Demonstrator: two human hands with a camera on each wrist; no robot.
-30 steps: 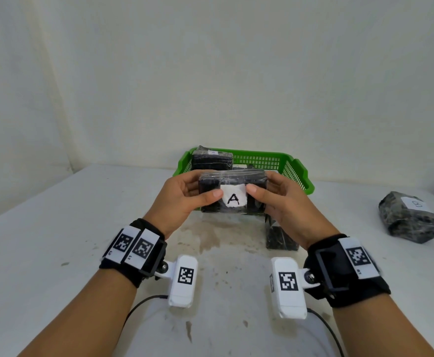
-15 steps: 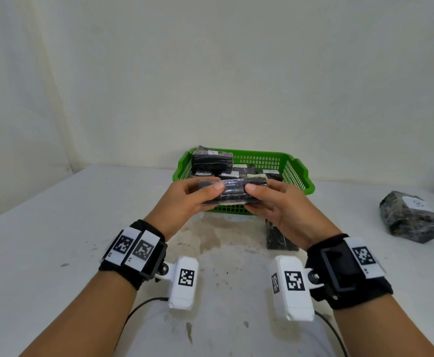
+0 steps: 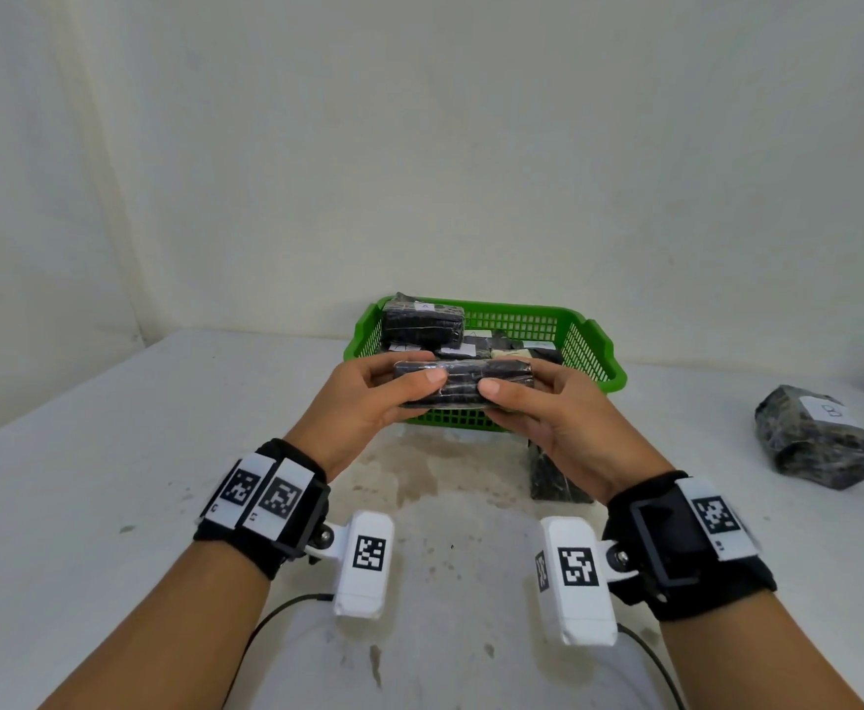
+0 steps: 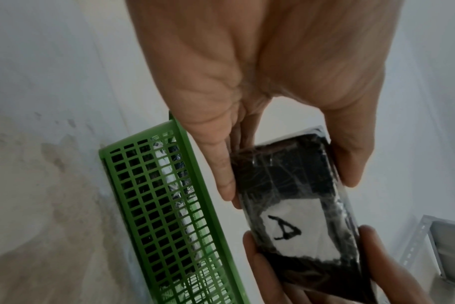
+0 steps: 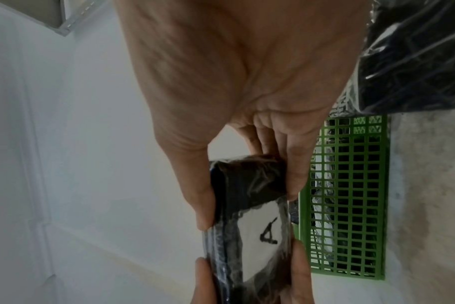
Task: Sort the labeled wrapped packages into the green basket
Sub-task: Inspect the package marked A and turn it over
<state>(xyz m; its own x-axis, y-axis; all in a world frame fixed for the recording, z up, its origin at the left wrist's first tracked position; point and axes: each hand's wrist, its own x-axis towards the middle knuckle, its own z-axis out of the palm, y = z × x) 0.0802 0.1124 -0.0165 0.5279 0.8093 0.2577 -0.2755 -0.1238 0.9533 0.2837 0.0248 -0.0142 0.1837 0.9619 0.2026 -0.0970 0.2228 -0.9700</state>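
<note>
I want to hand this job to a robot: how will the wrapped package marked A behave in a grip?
The package marked A probably holds its shape: it spans straight between the left hand and right hand. Its glossy film may be slippery. Flat-sided, it seems unlikely to roll.

White table [image 3: 112, 504] — surface scuffed, with brownish stains and dark specks just in front of the green basket [image 3: 594, 351]. The basket stands on it at the far middle, close to the wall. Just in front of the basket's right half lies a dark wrapped package [image 3: 553, 479], partly hidden. Well to the right of the basket lies a bulkier dark wrapped package [image 3: 819, 448] — white label on top, its writing unclear.
</note>
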